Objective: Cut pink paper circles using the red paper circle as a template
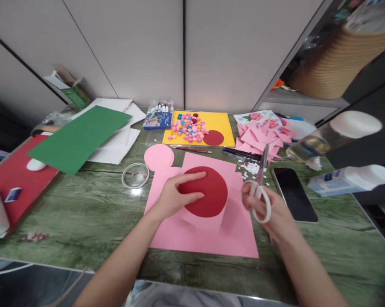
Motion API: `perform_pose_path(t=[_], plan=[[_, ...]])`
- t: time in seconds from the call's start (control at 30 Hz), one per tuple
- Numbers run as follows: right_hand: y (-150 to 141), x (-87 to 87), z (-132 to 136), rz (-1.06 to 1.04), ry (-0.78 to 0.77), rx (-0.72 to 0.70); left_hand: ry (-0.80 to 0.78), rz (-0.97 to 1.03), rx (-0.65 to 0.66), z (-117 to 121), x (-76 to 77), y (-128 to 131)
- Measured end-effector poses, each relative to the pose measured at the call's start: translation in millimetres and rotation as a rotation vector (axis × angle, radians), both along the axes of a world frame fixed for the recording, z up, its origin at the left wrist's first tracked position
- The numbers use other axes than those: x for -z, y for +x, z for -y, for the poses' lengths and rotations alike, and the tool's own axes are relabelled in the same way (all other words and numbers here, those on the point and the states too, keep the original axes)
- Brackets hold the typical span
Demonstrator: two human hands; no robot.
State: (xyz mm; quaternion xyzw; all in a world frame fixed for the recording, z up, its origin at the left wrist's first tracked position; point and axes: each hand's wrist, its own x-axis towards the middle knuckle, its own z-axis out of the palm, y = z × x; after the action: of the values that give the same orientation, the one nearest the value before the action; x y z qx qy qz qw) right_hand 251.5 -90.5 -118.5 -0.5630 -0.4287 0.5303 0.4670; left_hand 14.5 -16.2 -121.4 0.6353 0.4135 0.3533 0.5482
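A dark red paper circle lies over a pink sheet of paper in front of me. My left hand is spread on the circle's left part, thumb and forefinger apart on its face; its other fingers are mostly hidden. To the right, my right hand grips white-handled scissors by the finger loops, blades pointing up and away from the paper. Beyond the sheet's left corner lie stacked pink paper circles. A roll of clear tape is beside them.
Several small pompom-like balls and another red circle lie on yellow paper. Pink scraps, white bits, a phone and bottles stand right. Green card and red card lie left.
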Motion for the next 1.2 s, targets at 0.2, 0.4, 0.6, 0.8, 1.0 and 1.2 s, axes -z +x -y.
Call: perform_pose_path(t=[0.2, 0.4, 0.6, 0.8, 1.0, 1.2], plan=[[-26, 1.7, 5, 0.051, -0.037, 0.013, 0.079, -0.066, 0.067, 13, 2.2, 15], [-26, 0.4, 7, 0.101, -0.090, 0.063, 0.114, -0.065, 0.069, 18, 5.2, 17], [-25, -0.9, 5, 0.110, -0.039, 0.068, 0.148, -0.092, 0.066, 20, 5.3, 17], [-28, -3.0, 4, 0.122, 0.010, 0.071, 0.160, -0.102, 0.044, 18, 4.2, 17], [-10, -6.6, 7, 0.167, 0.100, -0.141, 0.121, -0.066, -0.054, 11, 1.1, 8], [0, -22.2, 11, 0.272, 0.036, -0.439, 0.124, -0.009, -0.163, 4, 1.1, -5]])
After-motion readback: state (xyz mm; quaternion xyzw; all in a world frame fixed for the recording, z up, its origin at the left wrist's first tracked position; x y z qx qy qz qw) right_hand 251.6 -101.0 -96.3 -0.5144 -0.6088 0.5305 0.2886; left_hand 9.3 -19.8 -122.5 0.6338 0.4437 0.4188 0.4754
